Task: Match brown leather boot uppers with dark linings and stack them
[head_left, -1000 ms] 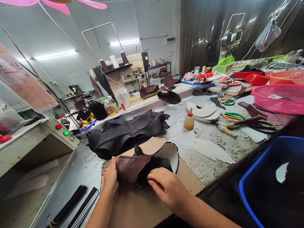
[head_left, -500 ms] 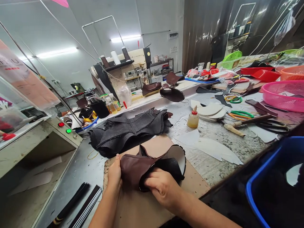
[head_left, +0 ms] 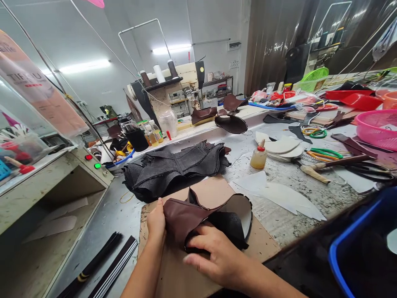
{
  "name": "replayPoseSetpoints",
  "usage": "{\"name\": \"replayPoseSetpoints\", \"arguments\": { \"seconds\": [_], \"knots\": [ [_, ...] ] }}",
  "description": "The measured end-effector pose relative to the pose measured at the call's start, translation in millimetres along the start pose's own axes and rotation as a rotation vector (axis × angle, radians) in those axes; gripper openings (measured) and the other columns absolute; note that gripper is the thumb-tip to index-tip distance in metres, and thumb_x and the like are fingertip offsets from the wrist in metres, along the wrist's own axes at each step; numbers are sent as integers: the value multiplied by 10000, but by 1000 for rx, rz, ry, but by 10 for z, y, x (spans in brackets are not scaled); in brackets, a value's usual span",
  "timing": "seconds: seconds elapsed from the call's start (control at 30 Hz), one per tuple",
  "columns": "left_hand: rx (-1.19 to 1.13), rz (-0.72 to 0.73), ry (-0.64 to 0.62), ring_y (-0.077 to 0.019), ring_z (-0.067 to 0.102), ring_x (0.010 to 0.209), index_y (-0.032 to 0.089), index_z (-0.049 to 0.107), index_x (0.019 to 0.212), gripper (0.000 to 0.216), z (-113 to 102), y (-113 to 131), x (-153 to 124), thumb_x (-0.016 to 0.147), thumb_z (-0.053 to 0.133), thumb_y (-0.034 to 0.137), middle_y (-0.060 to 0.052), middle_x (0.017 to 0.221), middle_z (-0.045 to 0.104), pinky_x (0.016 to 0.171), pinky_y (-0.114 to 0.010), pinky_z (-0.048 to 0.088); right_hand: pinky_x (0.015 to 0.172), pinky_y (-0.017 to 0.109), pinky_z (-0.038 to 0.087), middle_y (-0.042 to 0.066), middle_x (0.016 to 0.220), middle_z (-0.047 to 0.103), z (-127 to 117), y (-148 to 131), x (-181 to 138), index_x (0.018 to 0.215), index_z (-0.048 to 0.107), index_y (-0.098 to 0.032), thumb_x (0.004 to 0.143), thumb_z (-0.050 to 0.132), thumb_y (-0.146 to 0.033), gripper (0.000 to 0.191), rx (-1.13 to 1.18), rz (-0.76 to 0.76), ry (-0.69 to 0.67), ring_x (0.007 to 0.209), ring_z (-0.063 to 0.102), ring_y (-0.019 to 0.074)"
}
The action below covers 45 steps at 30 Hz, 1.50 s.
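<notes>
A dark brown leather shoe upper (head_left: 186, 215) with black and pale lining rests on a tan board (head_left: 173, 273). My left hand (head_left: 156, 221) grips its left end, with the thumb along the outside and the other fingers hidden behind the leather. Inside the lower opening are the fingertips of my right hand (head_left: 215, 252); its thumb stands apart and its fingers are spread, pinching nothing that I can see. Just behind the board lies a stack of black upper pieces (head_left: 173, 165).
A glue bottle (head_left: 258, 157) and white cut pieces (head_left: 279, 196) lie to the right, near a hammer (head_left: 319, 174) and scissors (head_left: 325, 154). Black strips (head_left: 93, 265) lie left. A blue-rimmed bin (head_left: 335, 256) stands front right. Behind is a sewing machine (head_left: 161, 99).
My right hand's thumb and fingers have spread apart at the upper's opening; they were closer together and deeper inside. My left hand keeps its hold. The whole view has shifted slightly.
</notes>
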<state>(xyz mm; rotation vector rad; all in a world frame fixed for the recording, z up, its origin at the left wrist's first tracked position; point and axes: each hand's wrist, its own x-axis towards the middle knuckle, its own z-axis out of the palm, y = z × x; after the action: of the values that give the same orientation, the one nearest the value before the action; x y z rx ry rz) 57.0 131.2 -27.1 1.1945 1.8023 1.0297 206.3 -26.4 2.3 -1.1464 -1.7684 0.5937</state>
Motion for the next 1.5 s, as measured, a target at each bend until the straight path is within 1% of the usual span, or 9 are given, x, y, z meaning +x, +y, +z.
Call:
{"name": "replayPoseSetpoints", "arguments": {
  "seconds": [0.17,0.27,0.4,0.47,0.6,0.83,1.1,1.3,1.5],
  "knots": [
    [80,96,-11,-245,614,677,158,618,619,401,-13,110,-56,824,477,473,-58,603,634,637,-340,467,632,241,435,26,728,633,323,-26,47,682,647,-186,805,615,-213,129,-61,53,235,683,573,154],
    [88,208,-45,-298,626,948,148,666,790,372,-131,110,-215,830,453,451,-106,845,706,823,-374,489,626,252,451,37,732,645,392,-51,56,708,648,-178,796,573,-147,120,-94,56,290,690,582,167],
    [83,313,-58,-253,349,1357,156,434,1341,556,-380,-272,-745,860,387,432,-114,1447,429,1113,-387,295,720,279,507,47,907,682,142,-81,-148,926,664,-197,801,590,-131,159,-153,0,154,820,607,195],
    [50,399,-223,-241,392,1337,235,224,1455,642,-437,-552,-1046,869,377,448,-83,1460,420,1102,-399,336,758,301,526,62,957,673,10,-54,-302,989,643,-201,825,551,-130,202,-229,-25,157,866,608,206],
    [282,522,-133,-265,274,1396,253,248,1443,673,-341,-778,-1307,823,491,348,-75,1515,319,1135,-456,290,830,395,536,106,1103,655,-17,141,-476,1175,569,-187,794,487,-86,403,-501,22,165,985,607,266],
    [552,604,-55,-227,512,1232,119,527,1251,591,-243,-141,-967,693,361,19,-127,1298,562,1038,-348,436,632,377,501,136,819,695,-58,302,-228,1147,606,-100,800,618,-191,359,-753,311,0,747,649,301],
    [735,650,-159,-259,600,1089,87,579,1196,496,-209,608,-968,734,420,5,-154,1224,606,974,-374,461,641,325,397,76,791,666,-333,122,237,854,648,-160,844,635,-246,87,-816,154,256,751,586,234],
    [871,632,-198,-253,596,1096,97,576,1224,525,-236,904,-814,742,404,-19,-150,1166,646,949,-350,453,614,288,332,0,713,629,-421,205,295,645,588,-196,820,633,-139,190,-862,-277,107,708,543,165],
    [963,759,-343,-268,614,973,189,686,1086,469,-302,1054,-757,747,422,1,-109,977,664,890,-399,459,628,291,306,20,697,610,-636,173,345,696,585,-182,876,536,-138,192,-895,-179,227,679,534,160]
  ]
}}
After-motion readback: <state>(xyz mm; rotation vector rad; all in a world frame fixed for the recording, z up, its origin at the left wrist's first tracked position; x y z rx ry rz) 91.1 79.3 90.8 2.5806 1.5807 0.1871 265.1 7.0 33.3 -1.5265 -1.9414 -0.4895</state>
